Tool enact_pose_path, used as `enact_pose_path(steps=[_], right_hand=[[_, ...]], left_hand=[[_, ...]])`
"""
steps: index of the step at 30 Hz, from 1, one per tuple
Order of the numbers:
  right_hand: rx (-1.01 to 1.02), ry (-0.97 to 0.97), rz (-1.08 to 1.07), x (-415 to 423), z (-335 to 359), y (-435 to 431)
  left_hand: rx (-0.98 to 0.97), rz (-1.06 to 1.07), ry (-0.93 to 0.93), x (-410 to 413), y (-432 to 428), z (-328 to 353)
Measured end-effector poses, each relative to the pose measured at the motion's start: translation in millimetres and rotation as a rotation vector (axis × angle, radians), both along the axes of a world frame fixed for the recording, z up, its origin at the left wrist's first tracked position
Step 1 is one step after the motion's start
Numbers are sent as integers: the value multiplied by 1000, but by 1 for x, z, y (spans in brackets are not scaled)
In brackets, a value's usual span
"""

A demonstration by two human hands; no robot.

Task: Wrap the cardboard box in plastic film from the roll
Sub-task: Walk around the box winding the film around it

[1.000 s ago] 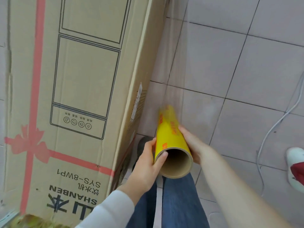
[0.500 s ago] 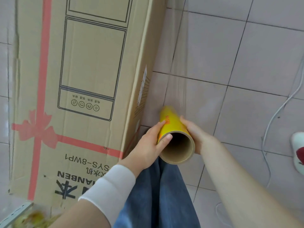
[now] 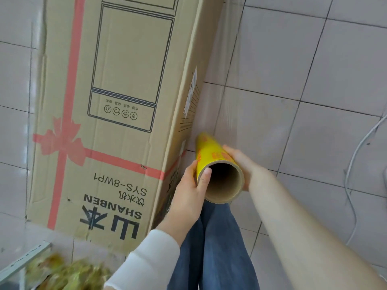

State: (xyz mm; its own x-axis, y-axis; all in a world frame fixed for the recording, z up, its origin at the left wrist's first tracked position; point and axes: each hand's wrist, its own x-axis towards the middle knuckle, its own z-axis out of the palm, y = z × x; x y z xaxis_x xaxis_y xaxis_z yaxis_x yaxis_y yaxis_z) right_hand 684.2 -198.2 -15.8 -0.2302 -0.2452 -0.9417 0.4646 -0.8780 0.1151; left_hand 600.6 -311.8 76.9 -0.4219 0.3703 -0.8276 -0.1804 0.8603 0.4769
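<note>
While both hands, left hand (image 3: 188, 185) and right hand (image 3: 243, 164), hold the stiff roll (image 3: 211, 155), its thin film (image 3: 222, 91) looks stretchy beside the box (image 3: 117, 101).

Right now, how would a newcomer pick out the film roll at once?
Find the tall cardboard box printed with a red ribbon. Just to its right, above the blue jeans, the left hand and right hand hold the film roll. It is the only bright yellow tube, its hollow brown core facing the camera.
</note>
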Motion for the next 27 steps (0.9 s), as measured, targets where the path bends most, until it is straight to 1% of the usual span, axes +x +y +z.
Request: enact_pose_path(steps=[1,2,3,4,5,6,8,10,12,16,20,23,26,27], right_hand=[[5,-16,-13,-4,-2,-3],[5,-25,-41,-9,-4,-5],[14,-41,-63,-11,-9,-10],[18,-51,-93,-13,-14,-14],[18,-50,-111,-13,-16,-17],[18,-53,-114,-13,-17,-20],[43,-53,-102,-12,-18,-21],[36,-27,-80,-13,-15,-21],[28,-32,-70,-14,-15,-20],[27,-115,-59,-6,-25,-19],[42,-88,6,6,-31,-15],[-1,-78,-86,11,-31,-18],[-27,-55,-222,14,-39,-31],[-29,-75,-215,14,-41,-35]], left_hand=[[44,34,134,0,-3,6],[134,63,304,0,-2,16],[219,84,411,3,-1,25],[278,103,414,7,1,33],[272,145,301,11,5,37],[217,198,128,14,12,36],[20,353,-185,13,24,17],[-111,580,-365,6,39,-2],[-130,764,-485,3,47,-18],[-103,882,-585,9,50,-27],[-98,1016,-648,13,45,-25],[-61,1109,-702,16,40,-25],[-23,1169,-736,17,36,-24],[-13,1178,-725,18,34,-25]])
